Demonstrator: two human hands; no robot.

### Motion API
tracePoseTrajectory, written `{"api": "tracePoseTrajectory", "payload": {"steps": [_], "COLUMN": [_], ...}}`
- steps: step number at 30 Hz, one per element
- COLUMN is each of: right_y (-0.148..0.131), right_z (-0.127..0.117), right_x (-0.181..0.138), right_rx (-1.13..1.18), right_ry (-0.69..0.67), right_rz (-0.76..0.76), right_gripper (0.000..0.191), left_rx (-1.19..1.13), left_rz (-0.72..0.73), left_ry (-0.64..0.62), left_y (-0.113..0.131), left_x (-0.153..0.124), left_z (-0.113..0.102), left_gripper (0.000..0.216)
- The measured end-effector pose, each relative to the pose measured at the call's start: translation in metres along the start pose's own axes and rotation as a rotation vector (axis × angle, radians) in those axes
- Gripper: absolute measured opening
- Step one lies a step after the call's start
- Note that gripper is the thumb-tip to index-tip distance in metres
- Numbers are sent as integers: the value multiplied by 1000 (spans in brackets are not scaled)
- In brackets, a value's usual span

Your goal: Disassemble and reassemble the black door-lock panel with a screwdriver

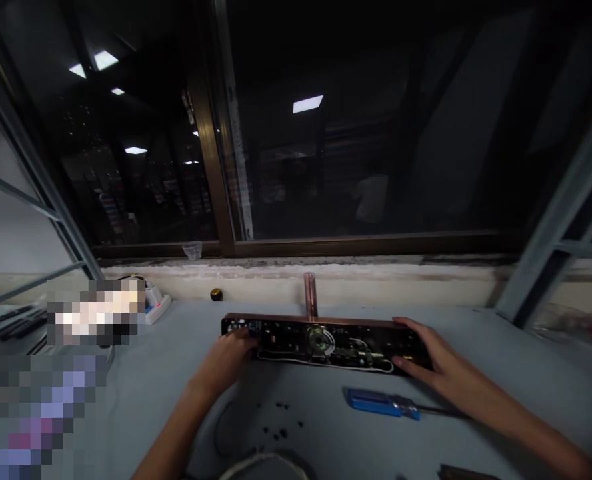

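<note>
A long, narrow housing (291,343) with a copper-coloured rim lies open toward me, its black inside showing circuit parts, a round centre piece and a white wire. My right hand (433,360) grips its right end, thumb at the lower edge and fingers along the top. At the left end, my left hand (233,353) is closed with bent fingers over the circuit board area; its fingertips are partly hidden. Behind the housing stands a copper-coloured tube (311,295). A screwdriver with a blue handle (376,402) lies below the housing, its shaft running under my right forearm.
Several small black pieces (281,433) lie scattered on the grey table (176,373). A white power strip (159,310) and a black-and-yellow round object (217,294) sit near the wall. A clear cup (193,250) stands on the window sill. Metal frame posts (541,233) rise at both sides.
</note>
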State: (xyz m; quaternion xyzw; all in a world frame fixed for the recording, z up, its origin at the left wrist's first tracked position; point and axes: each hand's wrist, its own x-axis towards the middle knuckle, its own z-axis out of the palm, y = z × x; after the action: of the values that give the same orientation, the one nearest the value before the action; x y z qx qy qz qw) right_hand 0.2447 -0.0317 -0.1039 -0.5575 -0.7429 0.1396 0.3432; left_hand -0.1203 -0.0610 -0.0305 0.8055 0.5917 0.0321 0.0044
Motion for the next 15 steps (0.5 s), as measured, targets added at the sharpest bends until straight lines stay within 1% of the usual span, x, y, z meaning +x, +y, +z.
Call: {"api": "tracePoseTrajectory", "payload": {"steps": [3, 8, 12, 15], "right_y": [-5, -15, -19, -19], "right_z": [-2, -8, -9, -9], "right_x": [-1, -1, -2, -1], "right_rx": [-6, 7, 21, 27], "right_ry": [6, -27, -43, -31], "right_rz": [-1, 17, 16, 14], "right_gripper": [54, 54, 53, 51], "left_rx": [59, 89, 38, 38], "left_rz": [64, 113, 160, 195], "left_ry": [11, 104, 144, 122], "left_y": [-6, -11, 2, 19], "left_x": [1, 1, 0, 1], "left_z": [5, 12, 5, 2], "left_gripper": [24, 20, 21, 24]}}
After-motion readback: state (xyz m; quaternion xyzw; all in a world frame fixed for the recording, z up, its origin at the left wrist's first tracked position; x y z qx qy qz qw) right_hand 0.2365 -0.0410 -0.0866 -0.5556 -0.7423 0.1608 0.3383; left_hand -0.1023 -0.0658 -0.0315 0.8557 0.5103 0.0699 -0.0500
